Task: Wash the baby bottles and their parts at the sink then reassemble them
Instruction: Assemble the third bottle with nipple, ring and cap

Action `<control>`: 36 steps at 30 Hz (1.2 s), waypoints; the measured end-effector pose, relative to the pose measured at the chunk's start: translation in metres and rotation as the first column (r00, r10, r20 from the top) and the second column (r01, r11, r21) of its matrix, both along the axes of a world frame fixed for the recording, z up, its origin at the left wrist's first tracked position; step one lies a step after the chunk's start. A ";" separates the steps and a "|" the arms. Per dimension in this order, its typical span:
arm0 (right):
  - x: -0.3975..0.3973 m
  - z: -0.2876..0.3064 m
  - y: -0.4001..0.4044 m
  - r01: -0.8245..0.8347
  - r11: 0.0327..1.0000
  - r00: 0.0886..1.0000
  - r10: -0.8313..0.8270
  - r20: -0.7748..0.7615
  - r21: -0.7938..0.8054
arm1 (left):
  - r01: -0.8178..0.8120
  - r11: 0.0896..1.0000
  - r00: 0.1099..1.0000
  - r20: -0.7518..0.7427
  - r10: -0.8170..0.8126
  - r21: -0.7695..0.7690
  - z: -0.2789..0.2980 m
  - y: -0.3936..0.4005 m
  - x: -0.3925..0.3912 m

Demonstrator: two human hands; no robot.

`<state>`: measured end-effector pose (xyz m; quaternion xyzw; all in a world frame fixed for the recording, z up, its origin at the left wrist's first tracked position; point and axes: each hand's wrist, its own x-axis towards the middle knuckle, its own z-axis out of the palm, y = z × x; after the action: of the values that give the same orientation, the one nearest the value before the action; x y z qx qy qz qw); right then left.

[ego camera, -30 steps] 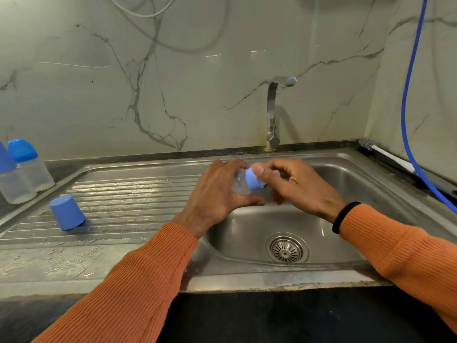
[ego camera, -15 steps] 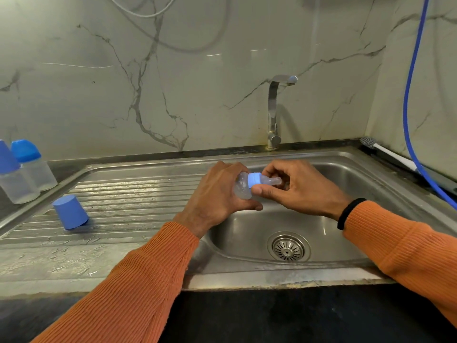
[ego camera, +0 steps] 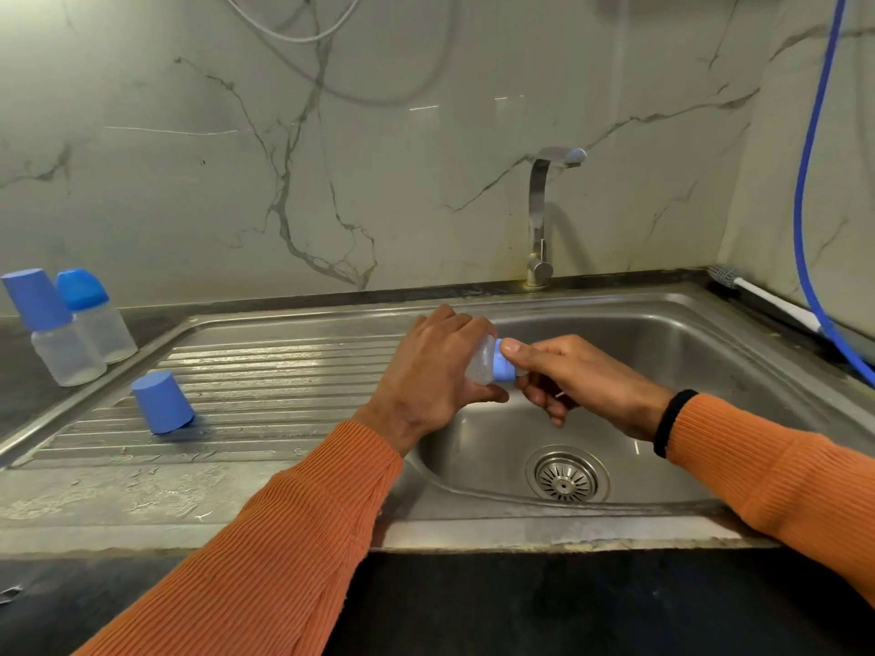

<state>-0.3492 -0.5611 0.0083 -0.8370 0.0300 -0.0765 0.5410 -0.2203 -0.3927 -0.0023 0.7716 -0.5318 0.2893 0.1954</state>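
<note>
Over the left edge of the sink basin (ego camera: pixel 663 352), my left hand (ego camera: pixel 426 376) grips a small clear baby bottle (ego camera: pixel 480 364) lying on its side. My right hand (ego camera: pixel 568 376) pinches the bottle's blue collar (ego camera: pixel 503 369), thumb on top; the teat is hidden behind its fingers. A loose blue cap (ego camera: pixel 162 402) stands upside down on the ribbed drainboard (ego camera: pixel 274 371). Two more clear bottles stand on the dark counter at the far left, one with a blue cap (ego camera: pixel 47 324), the other with a blue collar top (ego camera: pixel 97 317).
The steel tap (ego camera: pixel 540 220) stands behind the basin with no water running. A drain strainer (ego camera: pixel 566 475) sits in the basin floor. A white-handled brush (ego camera: pixel 767 298) lies along the right rim beside a blue hose (ego camera: pixel 809 182). The drainboard is wet.
My right hand has shifted its grip round the blue collar, thumb now on top, and both hands with the bottle sit slightly lower. The teat that showed half a second ago is now covered.
</note>
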 end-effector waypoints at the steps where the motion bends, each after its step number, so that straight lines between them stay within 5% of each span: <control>1: 0.001 0.000 0.000 -0.007 0.999 1.000 0.008 -0.019 0.043 | -0.006 1.000 1.000 0.018 0.006 0.003 0.000 0.000 0.001; 8: 0.002 0.005 0.006 0.011 0.955 0.986 0.039 -0.161 0.297 | -0.118 0.992 0.989 0.089 0.121 -0.039 -0.002 0.002 -0.005; 13: 0.015 0.026 0.022 0.098 0.930 0.995 -0.090 -0.041 0.355 | -0.410 0.911 0.857 -0.363 0.367 -0.048 0.031 0.022 -0.020; 17: 0.042 0.039 0.045 0.083 0.853 0.995 -0.097 0.000 0.516 | -0.465 0.843 0.539 -0.842 0.029 -0.268 0.052 0.070 -0.014; 19: 0.061 0.040 0.067 0.037 0.855 0.998 -0.062 0.030 0.517 | -0.469 0.804 0.381 -0.905 -0.189 -0.365 0.053 0.102 -0.012; 22: 0.093 0.043 0.114 -0.002 0.869 0.995 -0.049 0.090 0.495 | -0.481 0.769 0.290 -0.904 -0.314 -0.421 0.042 0.156 -0.008; 24: 0.116 0.043 0.149 -0.010 0.906 0.980 -0.074 0.182 0.422 | -0.498 0.743 0.286 -0.894 -0.346 -0.447 0.033 0.194 -0.006; 28: 0.152 0.041 0.210 -0.105 0.994 0.940 0.104 0.326 -0.014 | -0.527 0.701 0.306 -0.877 -0.370 -0.480 0.022 0.255 -0.010; 36: 0.189 0.043 0.279 -0.363 0.815 0.866 0.474 0.159 -0.452 | -0.574 0.627 0.326 -0.850 -0.414 -0.526 0.018 0.307 -0.008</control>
<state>-0.1599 -0.2821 0.0514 -0.8986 -0.2453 -0.0702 0.3570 -0.2286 -0.0854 0.0162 0.6487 -0.0874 -0.0064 0.7560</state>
